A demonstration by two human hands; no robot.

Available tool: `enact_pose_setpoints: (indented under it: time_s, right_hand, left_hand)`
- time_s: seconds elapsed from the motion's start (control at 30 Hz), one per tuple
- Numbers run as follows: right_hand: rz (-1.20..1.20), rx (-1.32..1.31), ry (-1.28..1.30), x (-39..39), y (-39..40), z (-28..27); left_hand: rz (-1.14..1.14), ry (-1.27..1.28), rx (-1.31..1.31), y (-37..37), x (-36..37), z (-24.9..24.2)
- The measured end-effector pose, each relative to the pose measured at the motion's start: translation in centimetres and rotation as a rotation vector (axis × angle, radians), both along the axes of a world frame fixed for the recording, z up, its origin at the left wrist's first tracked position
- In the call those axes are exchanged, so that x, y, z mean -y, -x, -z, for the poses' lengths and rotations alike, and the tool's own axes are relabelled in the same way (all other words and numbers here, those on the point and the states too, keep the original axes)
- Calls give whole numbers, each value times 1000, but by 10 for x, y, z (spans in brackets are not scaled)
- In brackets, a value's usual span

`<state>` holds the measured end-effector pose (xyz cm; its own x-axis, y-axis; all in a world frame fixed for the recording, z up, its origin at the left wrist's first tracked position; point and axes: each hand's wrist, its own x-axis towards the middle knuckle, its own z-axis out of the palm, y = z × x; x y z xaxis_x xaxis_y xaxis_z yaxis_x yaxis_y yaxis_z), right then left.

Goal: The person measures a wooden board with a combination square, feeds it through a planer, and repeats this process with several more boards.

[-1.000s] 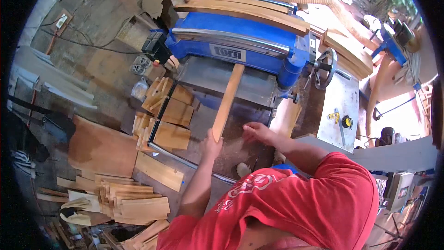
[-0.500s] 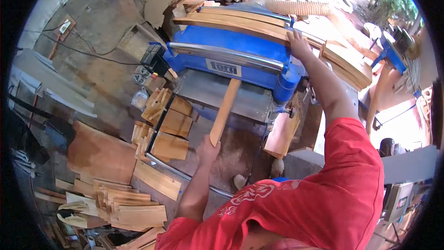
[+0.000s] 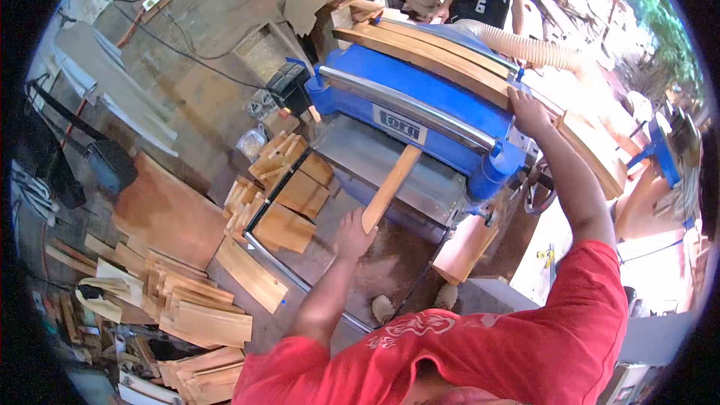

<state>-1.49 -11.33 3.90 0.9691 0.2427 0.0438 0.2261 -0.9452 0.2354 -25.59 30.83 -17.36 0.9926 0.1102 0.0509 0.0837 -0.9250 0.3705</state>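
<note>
Jutting below the "torq" label point(image 3: 400, 124) is a wooden strip point(image 3: 391, 188).

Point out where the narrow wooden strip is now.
In the head view, the wooden strip lies slightly right of centre, its near end at the left hand, its far end just below the blue machine's white label.

A narrow tan wooden strip point(image 3: 391, 189) slants out from the blue planer point(image 3: 412, 91) past the edge of its metal bed point(image 3: 356, 146), a long board point(image 3: 424, 64) lying across the planer's top
</note>
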Motion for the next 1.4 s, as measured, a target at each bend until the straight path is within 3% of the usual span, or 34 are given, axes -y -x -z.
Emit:
enact_pose_setpoints:
  time_s: [0.07,0.2,0.27,0.47,0.53,0.6,0.67,0.7,0.83,0.87,0.9,0.93,0.97,1.0,1.13,1.2,1.33,1.4]
  right_hand:
    - [-101,80,-57,2,14,-11]
    - [-167,-193,-271,-31,111,-94]
    - [-123,-176,-352,-48,163,-96]
    - [-151,-191,-570,-139,298,-52]
    - [-243,-84,-542,-169,324,-29]
    - [-167,-289,-657,-200,345,-22]
    - [-125,-435,-536,-229,357,-2]
    - [-119,-436,-542,-234,364,13]
    - [-471,-418,-644,-229,362,82]
    - [-595,-388,-707,-228,350,87]
    - [-424,-415,-905,-229,344,38]
    - [-569,-105,-804,-219,311,64]
    - [-458,-62,-732,-209,284,57]
    - [-449,172,-673,-195,253,61]
    - [-31,281,-439,-151,143,38]
    - [-23,373,-392,-130,98,43]
    - [118,182,-213,-134,84,52]
    - [191,167,-164,-132,70,57]
  left_hand:
    - [-19,20,-27,-6,2,-2]
    - [25,22,42,-17,5,1]
    - [11,25,21,-22,6,2]
    - [118,148,470,-38,0,18]
    - [91,684,342,-48,7,19]
    - [66,1701,53,-41,37,-45]
    - [225,2032,-277,-31,42,-97]
    - [36,1807,-321,-20,43,-131]
    - [-89,1504,-315,9,2,-99]
    - [-38,1509,-313,17,-17,-79]
    - [40,1567,-442,32,-38,-80]
    - [41,1559,-449,47,-58,-70]
    - [41,1667,-523,61,-77,-54]
    - [38,1775,-596,73,-90,-45]
    - [-100,1762,-721,116,-112,-45]
    - [-236,1686,-758,128,-116,-33]
    - [-305,1683,-686,140,-135,-7]
    - [-281,1548,-717,144,-136,4]
